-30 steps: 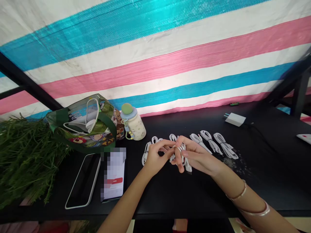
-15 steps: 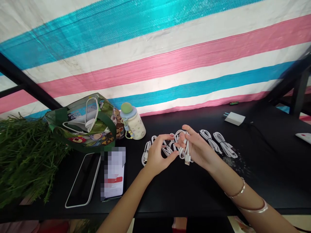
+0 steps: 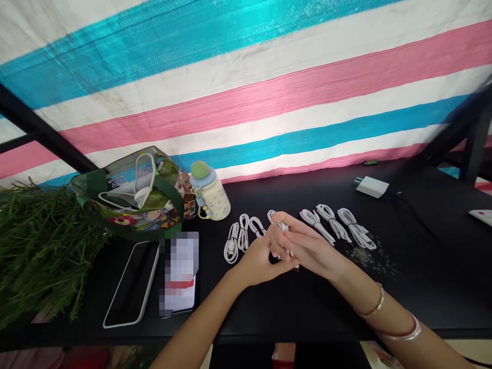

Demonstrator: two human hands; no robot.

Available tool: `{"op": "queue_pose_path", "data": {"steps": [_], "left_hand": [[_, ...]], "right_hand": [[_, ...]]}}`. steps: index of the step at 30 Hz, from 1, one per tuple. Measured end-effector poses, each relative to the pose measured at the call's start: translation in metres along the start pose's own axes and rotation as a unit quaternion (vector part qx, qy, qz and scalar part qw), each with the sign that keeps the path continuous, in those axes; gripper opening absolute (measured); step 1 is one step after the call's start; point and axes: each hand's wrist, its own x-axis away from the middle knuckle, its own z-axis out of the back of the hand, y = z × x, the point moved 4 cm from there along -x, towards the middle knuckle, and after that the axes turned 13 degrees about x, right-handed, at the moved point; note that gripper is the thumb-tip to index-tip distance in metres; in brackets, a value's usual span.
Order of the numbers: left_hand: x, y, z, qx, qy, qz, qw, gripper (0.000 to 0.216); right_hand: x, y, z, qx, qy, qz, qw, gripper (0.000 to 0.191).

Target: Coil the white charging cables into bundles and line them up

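A coiled white USB cable (image 3: pixel 283 225) is gathered between my two hands, mostly hidden by the fingers. My left hand (image 3: pixel 261 259) is closed on its near left side, thumb stretched along below. From the right, my right hand (image 3: pixel 313 248) wraps round the same coil, its fingers meeting the left ones. Bundled white cables lie in a row on the black table: a coil (image 3: pixel 231 243) with its USB plug showing at the far left, several partly behind my hands, and three bundles on the right, the last (image 3: pixel 356 229) tied with a dark band.
A white charger (image 3: pixel 372 187) lies at the back right with a black cord. Left of the cables stand a cream bottle (image 3: pixel 216 200) and a green-handled bag (image 3: pixel 146 225). Two phones (image 3: pixel 132 287) and leafy green stems (image 3: pixel 42 251) are at the left. A striped sheet (image 3: pixel 246 102) hangs behind.
My hands have come together, and the fingers have closed round the cable coil. Its dangling USB plug is now hidden. More of the bundles on the table show.
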Motion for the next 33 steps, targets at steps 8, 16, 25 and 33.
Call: {"op": "queue_pose_path", "data": {"steps": [8, 16, 25, 33], "left_hand": [[-0.001, 0.003, -0.002, 0.029, 0.004, 0.013, 0.999, 0.014], [-0.003, 0.005, 0.012, -0.006, 0.056, -0.009, 0.998, 0.022], [-0.003, 0.006, 0.014, -0.032, 0.084, -0.017, 0.996, 0.021], [-0.002, -0.002, 0.008, 0.083, 0.025, 0.079, 0.993, 0.031]], "right_hand": [[-0.001, 0.001, -0.003, 0.009, -0.024, 0.007, 1.000, 0.022], [-0.003, -0.006, -0.002, 0.037, 0.003, 0.035, 0.999, 0.025], [-0.004, -0.005, 0.000, 0.070, 0.050, 0.054, 0.995, 0.026], [-0.002, 0.001, 0.007, 0.042, 0.058, 0.012, 0.997, 0.032]]}}
